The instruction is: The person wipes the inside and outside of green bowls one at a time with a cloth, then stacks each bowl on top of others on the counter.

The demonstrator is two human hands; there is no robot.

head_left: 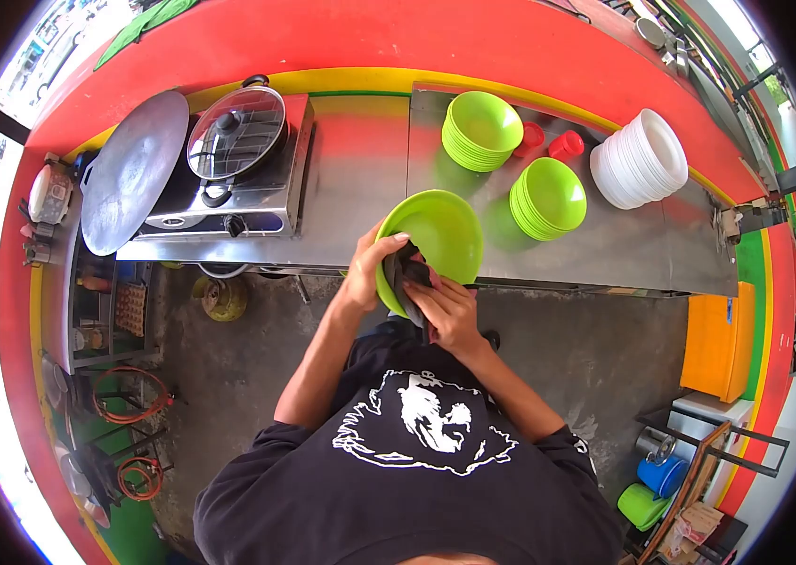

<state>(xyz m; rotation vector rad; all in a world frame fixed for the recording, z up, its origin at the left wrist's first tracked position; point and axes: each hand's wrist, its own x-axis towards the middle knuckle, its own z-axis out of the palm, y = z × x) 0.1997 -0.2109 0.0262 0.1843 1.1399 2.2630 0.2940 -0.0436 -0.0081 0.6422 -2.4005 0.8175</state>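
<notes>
A green bowl (445,231) is tilted in front of my chest, near the counter's front edge. My left hand (366,268) grips its left rim, thumb over the edge. A dark cloth (404,275) with a reddish part lies against the bowl's inner side and hangs over the near rim. My right hand (447,309) presses this cloth to the bowl with bent fingers. Beyond the bowl, a stack of green bowls (480,132) and a second green stack (549,200) stand on the counter.
The steel counter (356,160) holds a stack of white bowls (638,158), two red cups (566,145) and a gas stove (261,221). A lidded pan (237,137) sits on the stove, beside a large metal wok lid (134,174). An orange cabinet (714,344) stands right.
</notes>
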